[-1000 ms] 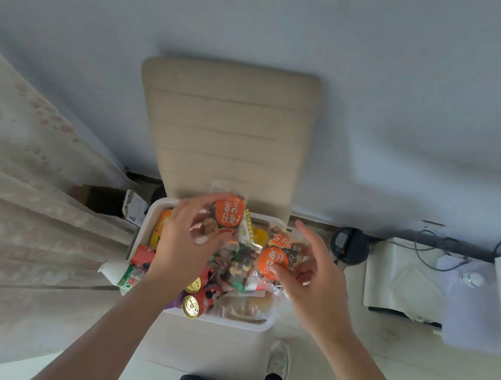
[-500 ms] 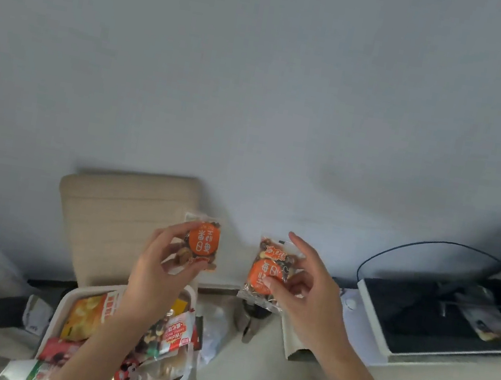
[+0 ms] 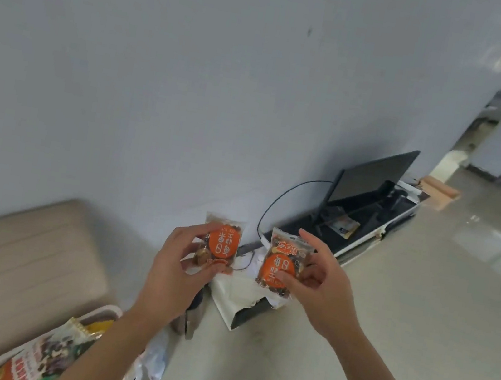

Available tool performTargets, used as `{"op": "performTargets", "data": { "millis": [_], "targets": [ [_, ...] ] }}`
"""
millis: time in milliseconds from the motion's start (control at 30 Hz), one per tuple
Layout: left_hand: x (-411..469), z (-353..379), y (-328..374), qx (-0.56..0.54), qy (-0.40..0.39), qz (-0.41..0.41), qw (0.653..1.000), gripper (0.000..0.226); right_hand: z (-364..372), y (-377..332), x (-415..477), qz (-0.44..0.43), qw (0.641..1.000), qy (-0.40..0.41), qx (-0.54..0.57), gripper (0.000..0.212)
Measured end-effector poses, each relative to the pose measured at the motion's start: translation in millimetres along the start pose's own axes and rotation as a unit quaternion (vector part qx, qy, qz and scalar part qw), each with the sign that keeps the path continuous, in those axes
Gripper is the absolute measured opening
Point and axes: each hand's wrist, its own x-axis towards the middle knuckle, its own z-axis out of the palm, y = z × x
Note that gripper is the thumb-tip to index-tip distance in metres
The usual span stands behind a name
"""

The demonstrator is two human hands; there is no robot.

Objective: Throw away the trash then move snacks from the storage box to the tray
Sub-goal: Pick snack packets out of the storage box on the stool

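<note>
Both hands raised, one small snack packet pinched in each grip

Left hand (image 3: pixel 178 264): grip clenched on a clear packet (image 3: pixel 222 246) with a round orange label, thumb at its lower edge, fingers curled round its left side, nuts showing through; packet roughly upright. Right hand (image 3: pixel 322 286): thumb pressed on the orange label of a second packet (image 3: pixel 279 268), fingers curled behind it, index finger raised nearly straight; packet tilted a little. The two packets are side by side, not touching, in the air above the floor (image 3: pixel 387 310). Low left, the white storage box (image 3: pixel 107 311) holds more bright wrappers (image 3: pixel 52 352), partly under the left forearm; a beige ribbed panel (image 3: pixel 12 254) just behind it. Farther off, a dark screen (image 3: pixel 373 173) stands tilted near the wall
</note>
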Motion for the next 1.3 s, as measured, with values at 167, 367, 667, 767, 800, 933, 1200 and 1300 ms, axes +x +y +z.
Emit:
{"op": "performTargets", "data": {
  "millis": [167,367,667,767,800,933,1200,1300],
  "targets": [
    [-15.5,63.6,38.8,-0.038,-0.084,0.032,0.995,0.066,-72.1,17.8,-58.4,0.024,0.994,0.102,-0.024,0.073],
    [-39.0,172.1,77.6,-0.086,-0.192,0.051,0.976,0.06,-170.7,44.0,-128.8,0.052,0.977,0.202,-0.035,0.069],
    [-116.6,383.9,176.1,-0.212,-0.335,0.072,0.915,0.054,-356.0,106.3,-255.1,0.104,0.932,0.341,-0.058,0.07],
    [-144.7,452.3,192.2,-0.241,-0.362,0.044,0.899,0.06,-407.2,127.2,-297.1,0.124,0.921,0.361,-0.077,0.072],
    [-153.7,473.2,197.9,-0.236,-0.373,0.039,0.896,0.061,-422.3,133.0,-310.7,0.13,0.916,0.369,-0.083,0.073],
    [-187.1,547.2,224.7,-0.235,-0.419,0.046,0.876,0.063,-476.0,149.4,-362.1,0.156,0.891,0.414,-0.099,0.072],
    [-236.3,666.9,274.1,-0.231,-0.506,0.06,0.829,0.064,-556.9,178.0,-437.0,0.222,0.832,0.497,-0.11,0.073],
    [-250.9,711.2,286.6,-0.231,-0.537,0.068,0.809,0.064,-579.6,187.7,-456.7,0.241,0.807,0.526,-0.119,0.072]
  ]
}}
